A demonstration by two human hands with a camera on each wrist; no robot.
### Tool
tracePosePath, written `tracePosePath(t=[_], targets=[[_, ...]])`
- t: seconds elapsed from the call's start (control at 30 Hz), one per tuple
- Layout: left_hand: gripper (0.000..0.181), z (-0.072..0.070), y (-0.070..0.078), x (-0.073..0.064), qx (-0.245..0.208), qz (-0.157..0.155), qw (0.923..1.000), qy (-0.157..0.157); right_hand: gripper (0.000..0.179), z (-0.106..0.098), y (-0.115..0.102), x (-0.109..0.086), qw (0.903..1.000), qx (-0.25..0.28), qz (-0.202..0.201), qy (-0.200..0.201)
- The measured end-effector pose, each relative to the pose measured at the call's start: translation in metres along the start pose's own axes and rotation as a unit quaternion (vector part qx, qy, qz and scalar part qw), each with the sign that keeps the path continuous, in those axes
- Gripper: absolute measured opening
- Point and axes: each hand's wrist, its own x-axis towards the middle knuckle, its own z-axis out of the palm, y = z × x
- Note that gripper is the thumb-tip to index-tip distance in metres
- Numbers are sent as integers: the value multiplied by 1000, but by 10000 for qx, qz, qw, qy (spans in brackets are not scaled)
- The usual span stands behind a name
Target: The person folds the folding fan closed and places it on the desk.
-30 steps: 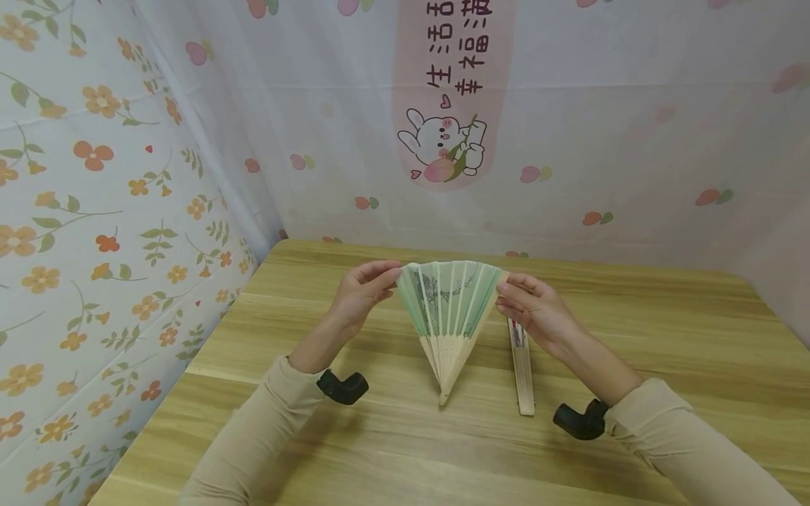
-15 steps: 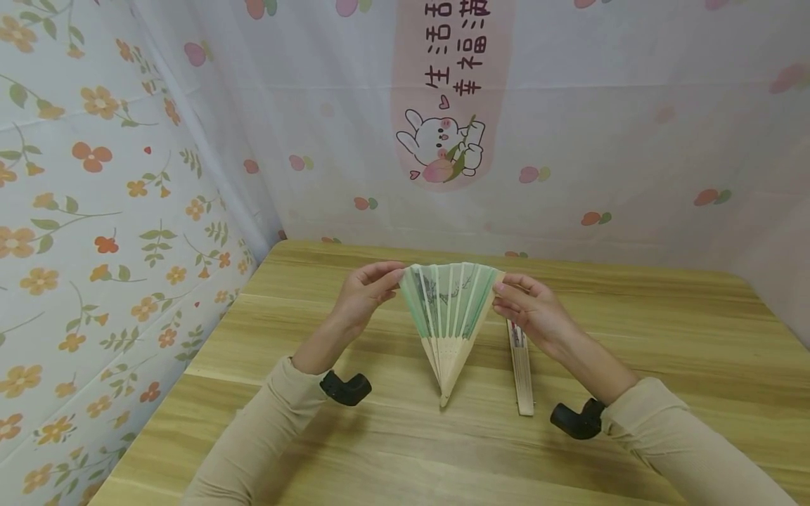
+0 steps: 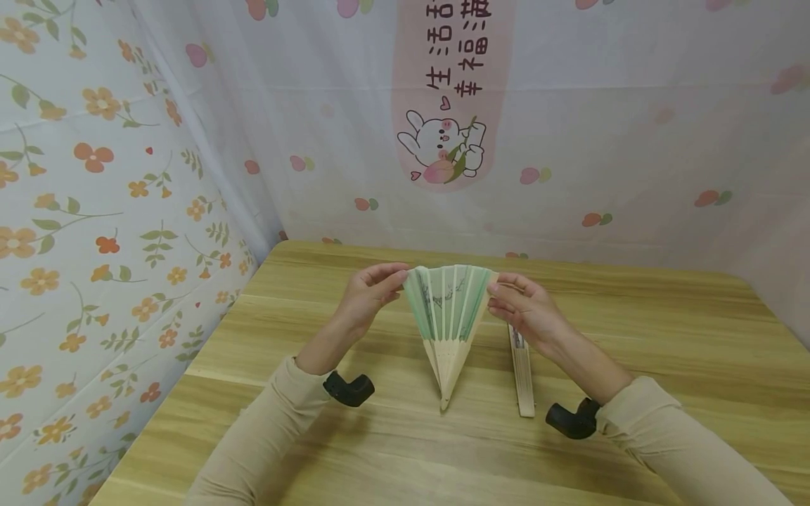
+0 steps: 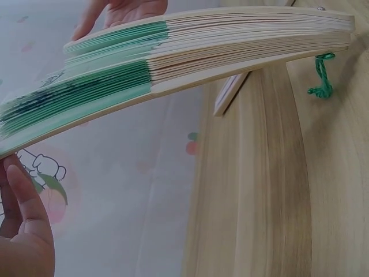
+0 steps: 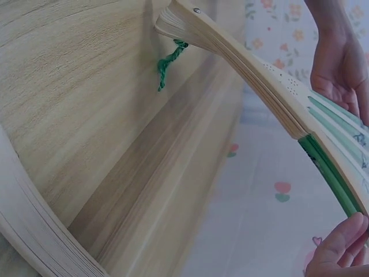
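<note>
A green folding fan (image 3: 448, 302) with pale wooden ribs is spread partway between my hands, its pivot end pointing down toward me. My left hand (image 3: 367, 299) pinches the upper left corner between thumb and fingers. At the upper right corner, my right hand (image 3: 528, 309) pinches the outer rib. In the left wrist view many pleats lie stacked close together, and a green cord (image 4: 323, 78) hangs at the pivot end. A second folding fan (image 3: 522, 379), folded up, lies on the table beside my right hand, its upper end partly hidden by that hand.
The wooden table (image 3: 405, 464) reaches back to a white curtain (image 3: 342, 161) with a rabbit print. A floral cloth (image 3: 126, 246) hangs along the left side. Black wrist-worn pieces (image 3: 349, 388) sit at both cuffs.
Both hands have drawn slightly closer together, the right moving left and the left a little right. The green fan's spread has narrowed. The second fan has stayed in place.
</note>
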Motion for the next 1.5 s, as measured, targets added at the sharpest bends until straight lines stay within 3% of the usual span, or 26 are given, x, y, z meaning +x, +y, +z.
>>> tracePosePath(t=[0.17,0.33,0.57,0.8,1.5], targets=[[13,2,-1,2,72,-34,10000,-26,25,0,0,1,10000,-51,47,-3],[29,4,-1,4,167,-9,9998,-103,23,0,0,1,9999,-58,38,-92],[13,7,-2,5,11,16,9999,-154,8,0,1,1,9997,-54,-12,-242],[30,9,-2,4,110,-21,9997,-233,4,2,2,2,9995,-212,30,-248],[28,13,-2,5,206,-73,9995,-229,4,7,1,2,9993,-263,-14,-260]])
